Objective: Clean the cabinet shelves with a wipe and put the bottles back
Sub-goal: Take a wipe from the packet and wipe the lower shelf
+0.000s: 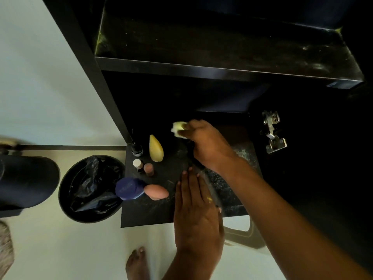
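My right hand [207, 147] grips a crumpled pale yellow wipe [178, 128] over the back of the black lower shelf [153, 213]. My left hand [196, 209] reaches over the shelf's front part with its fingers straight and together. On the shelf's left side stand a yellow bottle [155, 148], a dark dropper bottle [137, 149], a white-capped small bottle [137, 164] and a brown small bottle [149, 169]. A blue-capped bottle [129, 188] and a pink bottle [157, 191] sit nearer the front. The black upper shelf [222, 47] looks dusty and bears no bottles.
A black bin with a black liner [90, 188] stands on the pale floor left of the cabinet. A metal door hinge [272, 132] is fixed on the cabinet's right wall. My bare foot [137, 263] is below the shelf. A dark object [26, 180] sits at far left.
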`<state>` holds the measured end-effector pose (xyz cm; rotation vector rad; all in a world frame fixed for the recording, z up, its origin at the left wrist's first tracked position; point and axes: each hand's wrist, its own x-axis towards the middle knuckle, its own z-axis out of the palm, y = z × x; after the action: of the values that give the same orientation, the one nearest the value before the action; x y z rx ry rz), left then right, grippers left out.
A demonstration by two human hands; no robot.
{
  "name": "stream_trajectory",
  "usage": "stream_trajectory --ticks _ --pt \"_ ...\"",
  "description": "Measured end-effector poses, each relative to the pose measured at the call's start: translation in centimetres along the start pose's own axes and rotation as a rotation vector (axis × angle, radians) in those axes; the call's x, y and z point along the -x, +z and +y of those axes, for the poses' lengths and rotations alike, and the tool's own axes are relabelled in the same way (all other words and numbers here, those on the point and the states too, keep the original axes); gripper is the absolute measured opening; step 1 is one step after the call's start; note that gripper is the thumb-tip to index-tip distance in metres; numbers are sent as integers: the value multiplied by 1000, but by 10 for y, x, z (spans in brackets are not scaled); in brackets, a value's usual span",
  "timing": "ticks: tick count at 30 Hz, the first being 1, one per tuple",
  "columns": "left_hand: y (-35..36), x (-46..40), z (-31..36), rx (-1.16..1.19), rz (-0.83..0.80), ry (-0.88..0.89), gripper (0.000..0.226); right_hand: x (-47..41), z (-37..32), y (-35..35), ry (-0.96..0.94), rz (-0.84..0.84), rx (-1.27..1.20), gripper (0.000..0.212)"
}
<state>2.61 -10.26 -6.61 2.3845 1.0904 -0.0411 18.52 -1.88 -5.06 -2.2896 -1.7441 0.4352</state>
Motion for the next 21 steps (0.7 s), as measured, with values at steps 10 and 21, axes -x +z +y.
stream_trajectory --ticks 10,21 --pt "-2 2 -1 -67 -33 19 101 64 26 -5 451 130 206 42" --pt "-8 1 -3 -51 -18 28 98 85 1 4 292 132 71 38"
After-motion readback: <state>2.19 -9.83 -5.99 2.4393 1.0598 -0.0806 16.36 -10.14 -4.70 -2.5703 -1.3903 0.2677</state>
